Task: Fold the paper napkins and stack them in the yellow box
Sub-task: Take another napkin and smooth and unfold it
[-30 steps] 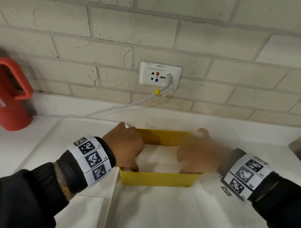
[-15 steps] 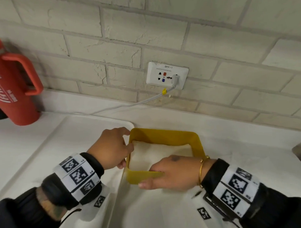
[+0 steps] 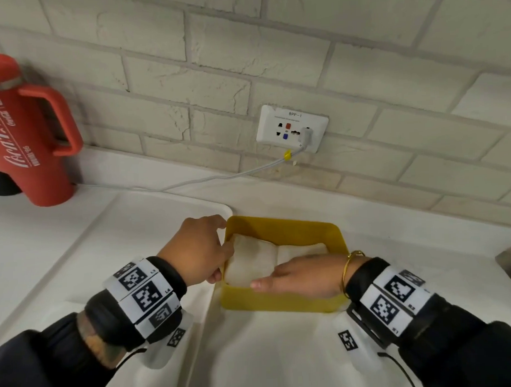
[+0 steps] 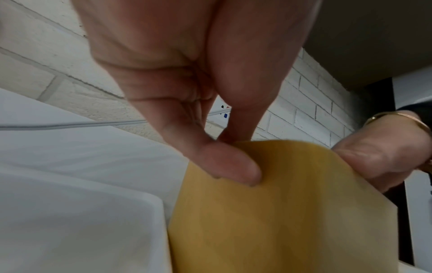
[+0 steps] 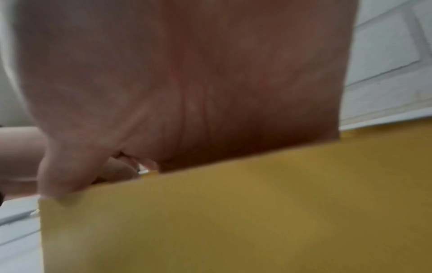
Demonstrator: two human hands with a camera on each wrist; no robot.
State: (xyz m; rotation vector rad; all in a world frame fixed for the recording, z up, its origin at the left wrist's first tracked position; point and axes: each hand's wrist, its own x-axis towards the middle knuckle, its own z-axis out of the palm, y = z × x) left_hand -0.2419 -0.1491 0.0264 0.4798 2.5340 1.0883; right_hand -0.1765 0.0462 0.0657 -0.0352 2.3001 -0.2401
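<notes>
head view: yellow box (image 3: pixel 284 303) on white bench (image 3: pixel 283 351), folded napkins (image 3: pixel 251 263) stacked inside. left hand (image 3: pixel 196 247) at box's left wall, fingers (image 4: pixel 224 166) and thumb pinching the rim (image 4: pixel 268 147). right hand (image 3: pixel 303 277) laid across the near wall, palm down, fingers (image 3: pixel 263 282) straight and released, reaching onto the napkins. red mug (image 3: pixel 26 129) well apart, far left by the brick wall. wall socket (image 3: pixel 292 128) with cable (image 3: pixel 190 181) plugged in, behind the box.
</notes>
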